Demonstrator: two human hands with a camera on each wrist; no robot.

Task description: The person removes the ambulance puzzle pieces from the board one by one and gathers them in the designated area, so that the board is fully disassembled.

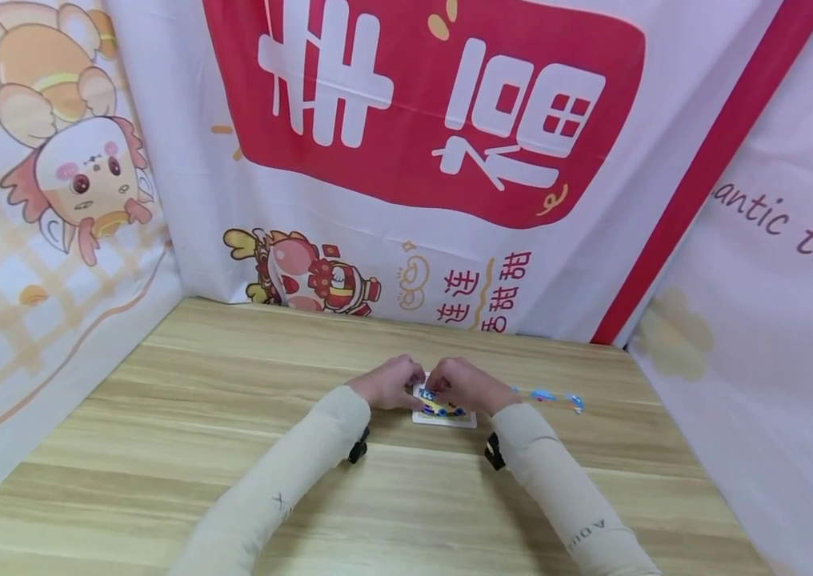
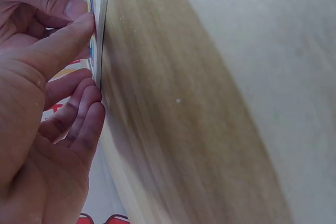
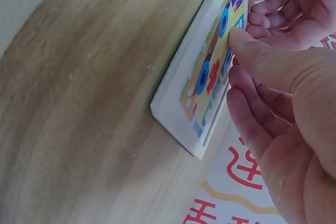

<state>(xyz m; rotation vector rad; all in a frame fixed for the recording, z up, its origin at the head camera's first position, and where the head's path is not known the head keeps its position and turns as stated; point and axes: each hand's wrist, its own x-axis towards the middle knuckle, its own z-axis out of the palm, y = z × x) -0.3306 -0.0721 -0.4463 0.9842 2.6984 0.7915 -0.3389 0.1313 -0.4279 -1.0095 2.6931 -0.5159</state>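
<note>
A square picture puzzle board (image 1: 446, 418) with a white border lies flat on the table, showing a yellow car with blue wheels. My left hand (image 1: 394, 383) is at its left side, the thumb (image 2: 79, 32) touching the picture and the other fingers bent loosely by the edge. From the other side my right hand (image 1: 466, 386) comes over the far part of the board. Its thumb (image 3: 254, 51) presses on the picture, while its remaining fingers rest loosely at the far edge. Both thumbs are close together, and the hands cover the board's upper part.
Several small blue puzzle pieces (image 1: 543, 395) lie on the wooden table (image 1: 248, 456) to the right of the board, partly behind the right wrist. A printed cloth (image 1: 421, 192) hangs along the back, with more cloth on both sides.
</note>
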